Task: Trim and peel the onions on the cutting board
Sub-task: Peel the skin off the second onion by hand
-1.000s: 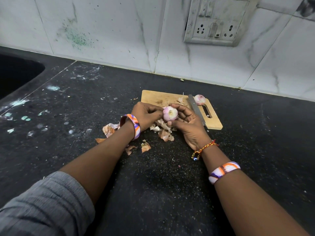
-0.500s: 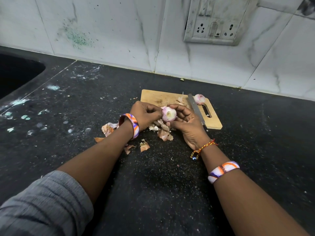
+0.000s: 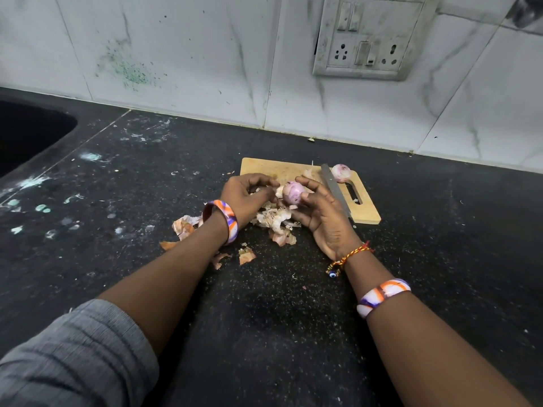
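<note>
While your right hand [image 3: 318, 212] cups pale purple onion [image 3: 292, 193] at near edge of cutting board [image 3: 274, 168], fingers and thumb curled round it, your left hand [image 3: 246, 196] sits just beside it, fingertips pinched on bit of skin at onion's left side. Second onion [image 3: 340, 172] rests on board's far right corner, beside knife [image 3: 335, 189] lying across board. Loose peels [image 3: 274, 219] heaped on black counter [image 3: 264, 304] beneath both hands; more peels by your left wrist.
</note>
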The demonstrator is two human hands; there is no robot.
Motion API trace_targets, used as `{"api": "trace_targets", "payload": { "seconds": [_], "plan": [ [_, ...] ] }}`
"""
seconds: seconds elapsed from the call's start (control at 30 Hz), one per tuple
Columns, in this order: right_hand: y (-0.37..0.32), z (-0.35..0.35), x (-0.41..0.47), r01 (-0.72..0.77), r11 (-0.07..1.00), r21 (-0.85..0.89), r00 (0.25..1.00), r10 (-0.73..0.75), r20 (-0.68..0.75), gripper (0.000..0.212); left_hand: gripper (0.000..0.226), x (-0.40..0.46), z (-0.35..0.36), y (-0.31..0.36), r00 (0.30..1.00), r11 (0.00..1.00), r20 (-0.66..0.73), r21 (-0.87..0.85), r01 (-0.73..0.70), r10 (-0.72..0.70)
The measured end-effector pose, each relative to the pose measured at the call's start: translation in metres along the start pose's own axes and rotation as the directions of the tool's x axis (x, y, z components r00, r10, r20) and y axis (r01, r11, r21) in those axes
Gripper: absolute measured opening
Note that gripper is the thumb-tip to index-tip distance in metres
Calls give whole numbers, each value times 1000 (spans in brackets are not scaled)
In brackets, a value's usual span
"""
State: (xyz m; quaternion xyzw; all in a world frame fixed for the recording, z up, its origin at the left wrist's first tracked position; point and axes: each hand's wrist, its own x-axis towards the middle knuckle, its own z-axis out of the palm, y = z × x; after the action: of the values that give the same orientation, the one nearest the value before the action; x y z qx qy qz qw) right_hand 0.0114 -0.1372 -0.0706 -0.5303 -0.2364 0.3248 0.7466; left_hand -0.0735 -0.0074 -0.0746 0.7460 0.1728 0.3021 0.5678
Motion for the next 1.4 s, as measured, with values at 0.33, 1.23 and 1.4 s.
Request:
{"api": "trace_targets", "payload": {
  "seconds": [0.33,1.23,1.4],
  "plan": [
    [0,2,-2,-3,996,-90,1000,4,15,18,29,-4,1,-2,980,982,110,67,-174,166],
    [-3,6,-4,-30,999,-36,998,28,-49,34,35,-4,2,0,984,998,167,-42,-55,62],
    [-3,10,-6,-3,992,-129,999,-3,-50,39,48,-2,3,-3,974,995,203,8,-99,95]
  ]
}}
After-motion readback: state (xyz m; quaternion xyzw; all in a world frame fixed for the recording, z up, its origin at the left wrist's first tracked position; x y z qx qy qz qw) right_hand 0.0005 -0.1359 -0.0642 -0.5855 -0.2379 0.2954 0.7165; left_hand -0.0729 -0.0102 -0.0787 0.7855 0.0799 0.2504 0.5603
